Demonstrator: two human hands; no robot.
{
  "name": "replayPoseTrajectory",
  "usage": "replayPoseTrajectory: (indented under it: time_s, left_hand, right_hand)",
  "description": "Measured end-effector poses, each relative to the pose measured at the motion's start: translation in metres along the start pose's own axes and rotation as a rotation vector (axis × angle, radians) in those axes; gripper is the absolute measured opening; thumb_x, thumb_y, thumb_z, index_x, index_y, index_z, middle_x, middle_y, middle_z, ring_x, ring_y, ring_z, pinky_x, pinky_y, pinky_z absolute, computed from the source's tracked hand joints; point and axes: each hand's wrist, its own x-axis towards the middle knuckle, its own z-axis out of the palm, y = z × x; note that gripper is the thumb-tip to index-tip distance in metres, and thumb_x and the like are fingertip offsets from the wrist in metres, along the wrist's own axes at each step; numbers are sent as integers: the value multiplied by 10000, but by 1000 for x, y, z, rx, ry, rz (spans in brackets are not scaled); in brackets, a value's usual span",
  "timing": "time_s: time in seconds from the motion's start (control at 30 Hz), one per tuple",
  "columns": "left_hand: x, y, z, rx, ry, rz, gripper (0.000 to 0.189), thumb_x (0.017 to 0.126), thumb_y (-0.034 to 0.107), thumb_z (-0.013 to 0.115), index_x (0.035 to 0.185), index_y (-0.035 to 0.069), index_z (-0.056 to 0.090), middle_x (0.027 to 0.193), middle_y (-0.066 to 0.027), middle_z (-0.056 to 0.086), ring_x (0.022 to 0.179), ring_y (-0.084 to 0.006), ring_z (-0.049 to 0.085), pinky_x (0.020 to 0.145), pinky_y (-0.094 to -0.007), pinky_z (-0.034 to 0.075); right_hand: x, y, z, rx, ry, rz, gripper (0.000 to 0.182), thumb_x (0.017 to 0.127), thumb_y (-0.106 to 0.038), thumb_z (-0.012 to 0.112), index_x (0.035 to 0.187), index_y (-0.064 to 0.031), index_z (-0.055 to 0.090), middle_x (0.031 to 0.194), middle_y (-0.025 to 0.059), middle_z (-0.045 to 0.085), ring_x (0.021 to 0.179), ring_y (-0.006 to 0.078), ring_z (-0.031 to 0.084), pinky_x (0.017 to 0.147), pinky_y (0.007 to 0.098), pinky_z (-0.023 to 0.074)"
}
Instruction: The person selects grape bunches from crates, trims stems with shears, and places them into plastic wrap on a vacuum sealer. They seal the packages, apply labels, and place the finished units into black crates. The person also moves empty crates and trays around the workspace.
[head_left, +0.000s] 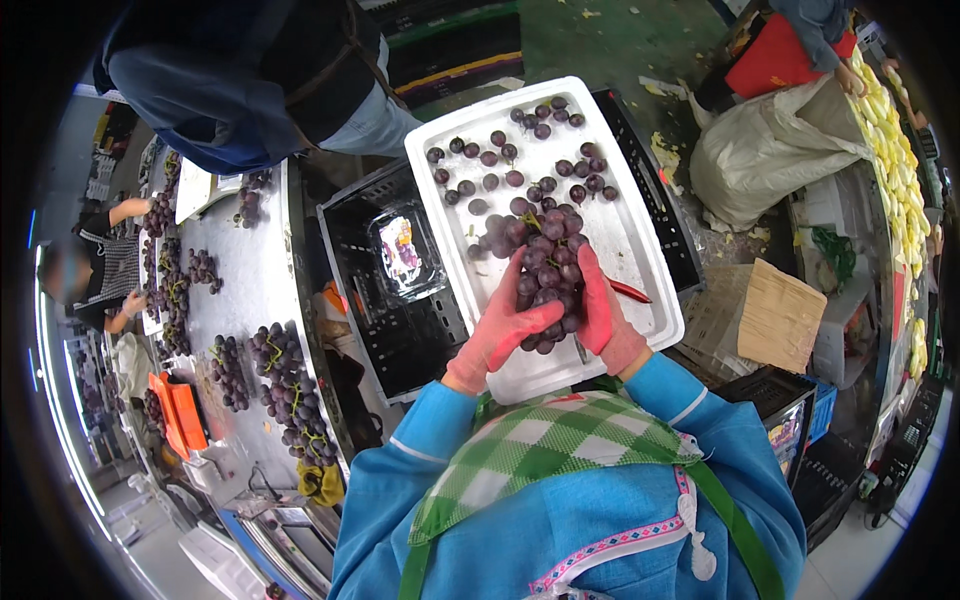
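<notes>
Both my hands wear pink-red gloves and hold one bunch of dark purple grapes (550, 262) over a white foam tray (637, 262). My left hand (504, 326) clasps the bunch from its left side, its thumb across the lower grapes. On the bunch's right side lies my right hand (602, 311), fingers pointing up along it. Loose grapes (514, 178) are scattered over the upper part of the tray. A red-handled tool (630, 292) lies partly hidden behind my right hand; its kind cannot be told.
Under the tray stands a black plastic crate (375, 330) holding a clear package (401, 251). More grape bunches (289, 382) lie on a metal table at left, where a person stands. Another person stands close at upper left. A white sack (757, 157) and cardboard (780, 315) are at right.
</notes>
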Motion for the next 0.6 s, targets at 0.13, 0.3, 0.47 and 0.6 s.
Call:
replayPoseTrajectory:
  time_s: [0.13, 0.3, 0.47, 0.6]
  left_hand:
    - [-12, 3, 7, 56, 16, 37, 932, 718, 34, 686, 1394, 52, 45, 1291, -135, 377, 1141, -208, 440, 879, -307, 434]
    - [-26, -19, 15, 16, 158, 172, 849, 750, 20, 646, 1387, 53, 86, 1279, -121, 371, 1021, -198, 494, 826, -298, 455]
    - [-33, -32, 3, -42, 226, 120, 554, 861, 243, 508, 1314, 39, 263, 1179, -94, 432, 934, -169, 499, 773, -292, 427]
    - [-18, -36, -17, -87, 30, 9, 590, 904, 507, 288, 1250, 38, 378, 1155, -80, 470, 966, -177, 507, 807, -304, 411]
  right_hand:
    - [3, -2, 2, 160, -28, 78, 552, 868, -506, 428, 1275, -136, 378, 1088, 16, 532, 907, 142, 550, 756, 315, 498]
    - [8, 5, -8, 266, -75, 119, 600, 829, -595, 412, 1201, -125, 440, 1033, 44, 543, 883, 174, 575, 720, 346, 525]
    - [8, 6, -6, 348, -56, 136, 652, 810, -636, 392, 1193, -111, 446, 1017, 65, 548, 879, 196, 577, 720, 350, 526]
    - [14, 14, -29, 419, -358, 210, 747, 792, -676, 355, 1264, -99, 404, 1186, 115, 497, 1053, 262, 522, 910, 424, 437]
